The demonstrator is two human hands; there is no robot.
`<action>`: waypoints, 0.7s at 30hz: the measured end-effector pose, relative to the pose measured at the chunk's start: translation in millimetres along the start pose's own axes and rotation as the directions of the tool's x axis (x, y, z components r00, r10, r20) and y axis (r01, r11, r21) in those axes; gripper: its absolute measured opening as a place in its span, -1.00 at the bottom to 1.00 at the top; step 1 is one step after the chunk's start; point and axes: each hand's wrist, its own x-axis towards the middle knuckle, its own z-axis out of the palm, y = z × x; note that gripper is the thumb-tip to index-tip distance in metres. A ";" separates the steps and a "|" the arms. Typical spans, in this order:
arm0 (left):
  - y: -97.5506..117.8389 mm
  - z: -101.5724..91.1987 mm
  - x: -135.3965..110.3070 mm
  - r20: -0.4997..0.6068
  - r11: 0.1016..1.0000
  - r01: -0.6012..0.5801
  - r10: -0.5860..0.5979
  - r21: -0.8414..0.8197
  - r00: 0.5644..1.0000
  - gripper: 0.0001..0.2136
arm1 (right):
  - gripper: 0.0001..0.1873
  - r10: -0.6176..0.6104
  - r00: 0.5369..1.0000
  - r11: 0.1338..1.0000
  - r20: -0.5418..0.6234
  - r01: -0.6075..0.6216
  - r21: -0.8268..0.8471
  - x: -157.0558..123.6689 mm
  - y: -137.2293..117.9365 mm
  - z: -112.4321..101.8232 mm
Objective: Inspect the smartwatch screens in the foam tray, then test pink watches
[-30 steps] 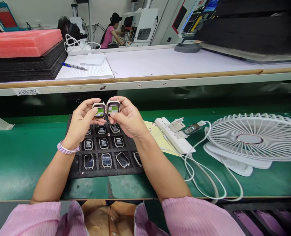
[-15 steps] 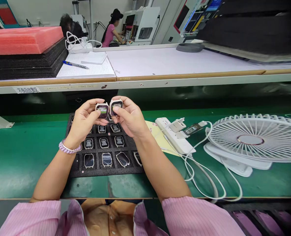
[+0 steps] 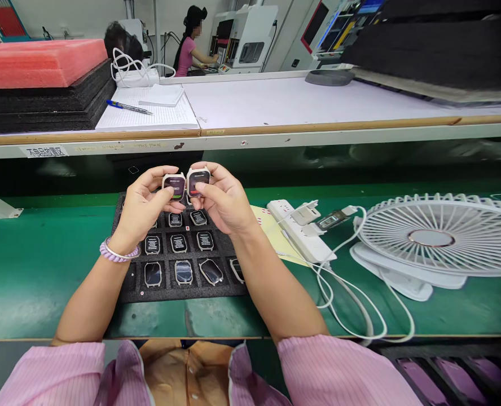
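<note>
Both screens have gone from green to dark — left hand (image 3: 143,206) and right hand (image 3: 225,200) each keep a grip clamped on a watch, left watch (image 3: 174,186) beside right watch (image 3: 198,181), above the tray (image 3: 127,285).

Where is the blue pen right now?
In the head view, the blue pen lies on the lined notebook on the raised white shelf, upper left, beside the black foam stack and behind the person's hands.

Bare green mat (image 3: 34,265) lies open at lower left of the frame. At centre the black foam tray (image 3: 126,285) of watches fills the space. To the right, a power strip (image 3: 295,234), looping white cables (image 3: 352,307) and a fan (image 3: 439,239) crowd the mat.
</note>
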 end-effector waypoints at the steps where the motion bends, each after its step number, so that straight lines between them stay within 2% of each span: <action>1: 0.1 0.4 -0.2 -0.006 1.000 -0.002 0.002 0.010 1.000 -0.64 | -0.51 0.000 1.000 1.000 -0.006 0.000 -0.001 -0.1 -0.2 0.5; 11: -2.8 -3.6 1.1 0.024 1.000 -0.009 0.008 0.029 1.000 -0.57 | -0.51 0.000 1.000 1.000 0.007 0.000 -0.031 0.4 2.0 -2.0; 15: 11.4 0.9 -8.5 0.028 0.999 -0.046 0.045 0.030 0.999 -0.52 | -0.52 -0.006 1.000 1.000 0.021 0.007 -0.007 0.1 0.6 -3.1; 17: 27.6 5.3 -24.5 0.104 0.998 -0.054 0.058 -0.036 0.993 -0.49 | -0.47 0.000 0.998 1.000 0.058 0.000 0.006 -1.9 -4.7 -2.3; 18: 36.7 7.2 -35.5 0.176 0.995 -0.030 0.045 -0.091 0.983 -0.47 | -0.43 0.009 0.996 1.000 0.087 -0.009 0.005 -3.8 -8.9 -1.5; 19: 45.6 8.4 -48.1 0.267 0.989 0.013 0.028 -0.150 0.963 -0.43 | -0.39 0.019 0.993 1.000 0.118 -0.019 -0.002 -6.5 -14.1 -0.5; 21: 60.6 8.8 -75.2 0.471 0.969 0.133 -0.021 -0.207 0.882 -0.38 | -0.36 0.038 0.983 0.999 0.181 -0.035 -0.020 -14.5 -26.9 1.5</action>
